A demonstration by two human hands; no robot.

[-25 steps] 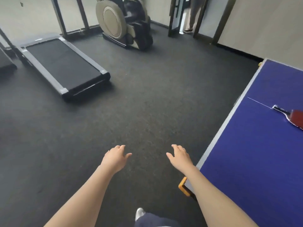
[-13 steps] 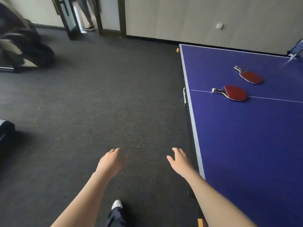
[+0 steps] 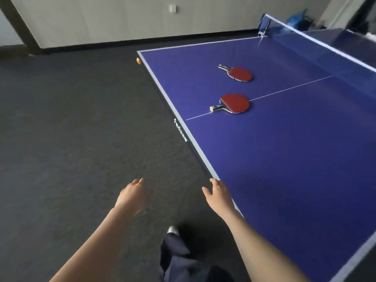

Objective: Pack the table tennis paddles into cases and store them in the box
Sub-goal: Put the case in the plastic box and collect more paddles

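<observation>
Two red table tennis paddles lie flat on the blue table (image 3: 295, 159). The near paddle (image 3: 234, 103) sits on the white centre line, its handle pointing left. The far paddle (image 3: 239, 73) lies behind it, handle toward the upper left. My left hand (image 3: 132, 195) hangs over the dark floor with relaxed fingers and holds nothing. My right hand (image 3: 218, 193) hovers by the table's near left edge, fingers spread and empty. Both hands are well short of the paddles. No case or box is in sight.
The net (image 3: 317, 41) crosses the table at the upper right. An orange ball (image 3: 138, 60) lies on the dark carpet (image 3: 71, 129) by the table's far corner. A blue bag (image 3: 297, 20) sits beyond the net. My foot (image 3: 173, 231) is on the floor below.
My view has swung right, away from the treadmill and massage chair, so the table and both paddles are now in front. Both hands stay out ahead, empty.
</observation>
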